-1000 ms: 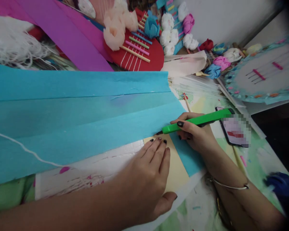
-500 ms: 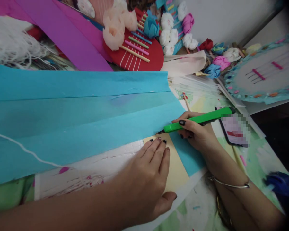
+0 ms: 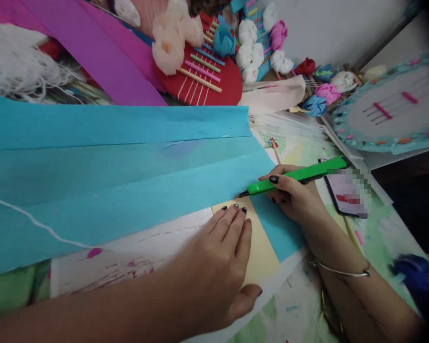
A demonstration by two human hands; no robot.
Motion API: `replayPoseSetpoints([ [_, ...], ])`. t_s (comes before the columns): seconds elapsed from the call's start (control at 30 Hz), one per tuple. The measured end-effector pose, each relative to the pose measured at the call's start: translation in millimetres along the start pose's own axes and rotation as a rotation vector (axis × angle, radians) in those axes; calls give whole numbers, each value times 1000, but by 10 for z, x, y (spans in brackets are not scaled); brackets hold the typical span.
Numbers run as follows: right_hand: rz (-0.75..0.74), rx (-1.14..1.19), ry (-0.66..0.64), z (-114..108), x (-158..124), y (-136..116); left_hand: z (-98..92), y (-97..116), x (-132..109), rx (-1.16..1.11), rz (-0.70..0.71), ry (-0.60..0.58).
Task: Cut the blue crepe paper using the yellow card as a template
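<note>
Green tool (image 3: pixel 296 177), tip leftward, nearly level

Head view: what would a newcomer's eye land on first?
The wide blue paper sheet spread across the middle stands out first. At its right edge the right hand grips a bright green tool, tip at the paper, while the left hand lies flat on a yellow card just below. Paper flowers crowd the far side.

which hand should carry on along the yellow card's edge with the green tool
Right, probably. The right hand grips the green tool, its tip at the top edge of the yellow card, over the blue crepe paper. The left hand lies flat on the card, holding it down.
</note>
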State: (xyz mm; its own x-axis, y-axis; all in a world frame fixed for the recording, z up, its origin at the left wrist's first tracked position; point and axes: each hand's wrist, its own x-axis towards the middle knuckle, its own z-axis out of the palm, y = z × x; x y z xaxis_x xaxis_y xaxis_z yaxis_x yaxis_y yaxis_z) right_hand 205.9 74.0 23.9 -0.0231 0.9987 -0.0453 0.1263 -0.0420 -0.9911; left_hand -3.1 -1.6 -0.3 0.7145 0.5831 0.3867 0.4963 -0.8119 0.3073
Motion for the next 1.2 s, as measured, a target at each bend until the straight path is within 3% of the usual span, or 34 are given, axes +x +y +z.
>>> replayPoseSetpoints([
  [0.23,3,-58,7,-10,13,-2,30,-1,-10,-14,-8,13],
  [1.2,5,68,12,-90,59,14,21,-14,-8,-2,-3,15],
])
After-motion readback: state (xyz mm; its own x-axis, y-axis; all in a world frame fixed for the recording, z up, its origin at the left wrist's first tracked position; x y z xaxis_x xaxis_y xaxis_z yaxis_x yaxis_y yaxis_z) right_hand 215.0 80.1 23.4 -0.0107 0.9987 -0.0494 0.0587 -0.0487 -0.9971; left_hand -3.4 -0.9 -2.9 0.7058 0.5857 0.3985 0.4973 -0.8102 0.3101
